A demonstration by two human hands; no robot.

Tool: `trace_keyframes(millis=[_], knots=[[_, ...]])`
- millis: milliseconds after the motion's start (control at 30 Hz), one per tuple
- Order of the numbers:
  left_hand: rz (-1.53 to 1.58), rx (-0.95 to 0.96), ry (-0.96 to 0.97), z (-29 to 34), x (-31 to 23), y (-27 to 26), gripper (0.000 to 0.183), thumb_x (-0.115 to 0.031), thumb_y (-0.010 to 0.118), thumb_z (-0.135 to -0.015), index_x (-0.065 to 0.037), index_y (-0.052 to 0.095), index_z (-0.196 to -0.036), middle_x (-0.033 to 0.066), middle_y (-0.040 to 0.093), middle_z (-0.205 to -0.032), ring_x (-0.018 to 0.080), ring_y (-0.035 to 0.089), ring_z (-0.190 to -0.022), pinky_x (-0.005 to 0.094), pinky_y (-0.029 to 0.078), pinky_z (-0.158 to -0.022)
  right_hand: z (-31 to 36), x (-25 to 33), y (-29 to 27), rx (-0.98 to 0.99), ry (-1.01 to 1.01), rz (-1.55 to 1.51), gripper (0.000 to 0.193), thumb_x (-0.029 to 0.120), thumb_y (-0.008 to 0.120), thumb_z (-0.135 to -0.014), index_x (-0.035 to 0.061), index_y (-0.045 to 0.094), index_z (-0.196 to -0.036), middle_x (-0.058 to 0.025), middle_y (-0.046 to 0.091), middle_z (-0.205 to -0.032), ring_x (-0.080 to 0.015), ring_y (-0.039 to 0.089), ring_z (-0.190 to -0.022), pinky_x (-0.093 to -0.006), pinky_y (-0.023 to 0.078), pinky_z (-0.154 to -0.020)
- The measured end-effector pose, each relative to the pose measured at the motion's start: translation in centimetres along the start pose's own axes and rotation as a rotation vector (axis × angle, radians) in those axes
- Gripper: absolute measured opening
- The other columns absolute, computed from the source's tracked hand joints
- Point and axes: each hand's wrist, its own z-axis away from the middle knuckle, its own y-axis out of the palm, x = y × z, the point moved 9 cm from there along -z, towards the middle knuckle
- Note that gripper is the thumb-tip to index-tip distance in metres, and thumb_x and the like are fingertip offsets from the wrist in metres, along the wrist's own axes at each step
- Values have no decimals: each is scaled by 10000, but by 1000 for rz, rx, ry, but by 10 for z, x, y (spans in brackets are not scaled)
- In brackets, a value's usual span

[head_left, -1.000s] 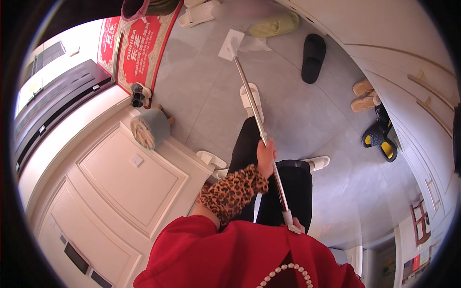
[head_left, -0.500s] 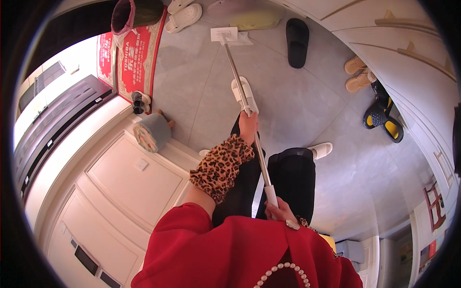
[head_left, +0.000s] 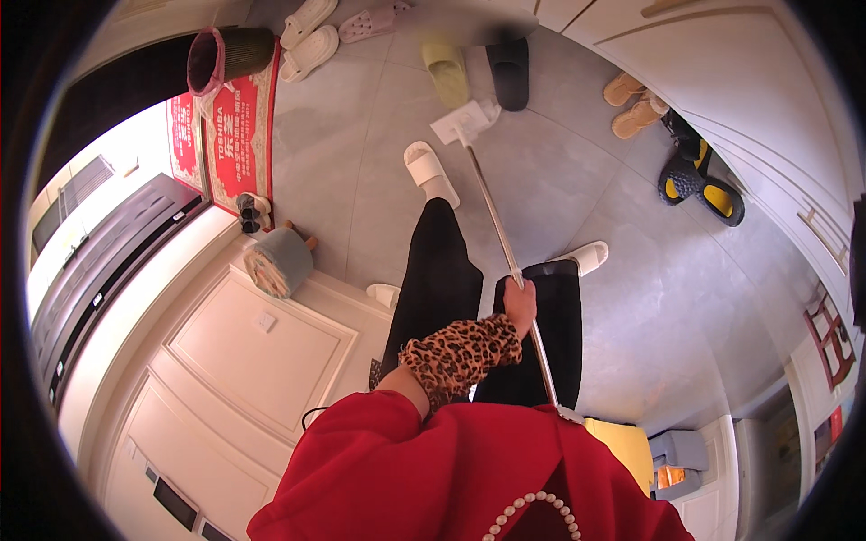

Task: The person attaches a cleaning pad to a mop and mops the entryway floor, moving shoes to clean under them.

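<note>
My left hand [head_left: 520,307], below a leopard-print cuff, is closed around the metal pole of a flat mop [head_left: 494,219]. The pole slants from the red top at my waist up and leftward to a white rectangular head on the floor. A whitish cloth or sheet sticks out at the head's right side. Just beyond the head lie a yellow-green slipper [head_left: 446,74] and a black slipper [head_left: 509,77]. My right hand is hidden, with the pole's lower end, behind the red top.
My feet wear white slippers [head_left: 428,171] on the grey tiled floor [head_left: 541,167]. Along the left are a round stool [head_left: 280,261], red mats [head_left: 239,135] and a bin [head_left: 236,61]. Brown slippers [head_left: 639,117] and black-and-yellow slippers [head_left: 720,200] line the right-hand cabinets [head_left: 722,81].
The mop head has come nearer and slightly right, its pole swinging rightward. My left hand has moved down and right with it. My right hand has gone out of sight. The view has shifted.
</note>
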Motion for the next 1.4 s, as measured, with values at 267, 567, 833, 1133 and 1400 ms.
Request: trace_keyframes(millis=[267,567,833,1133,1400], knots=[[20,226,-99,67,49,63,160,-172,458,-795,-29,395,-828,54,445,-596,136,442,-421,261,365,-361,30,-21,-18,-262,50,119,287,192,564,-759,-12,446,-924,-159,551,-744,-282,547,-670,-363,426,-579],[220,316,130,29,-82,113,175,-176,453,-778,-36,409,-682,19,395,-443,118,397,-323,261,316,-306,39,16,-47,-467,84,210,287,183,539,-768,-19,429,-939,-227,540,-752,-367,540,-696,-405,420,-571],[-59,285,394,-68,-209,158,204,-151,478,-717,46,458,-765,127,497,-534,224,492,-371,323,382,-333,-56,94,-59,-434,-157,-159,322,207,510,-792,-20,405,-994,-150,517,-643,-259,524,-504,-338,418,-446],[-563,119,498,-56,-212,155,283,-159,487,-716,49,470,-908,244,539,-857,368,520,-825,404,430,-701,-95,75,-19,-156,-200,-719,215,227,468,-828,30,388,-859,-19,421,-557,-73,417,-369,-214,363,-320],[-646,102,401,8,-99,119,321,-156,516,-711,21,462,-973,246,536,-853,390,520,-796,441,419,-685,-38,-31,26,-44,-155,-733,220,236,488,-817,42,388,-849,-22,438,-589,-97,431,-429,-243,377,-378]])
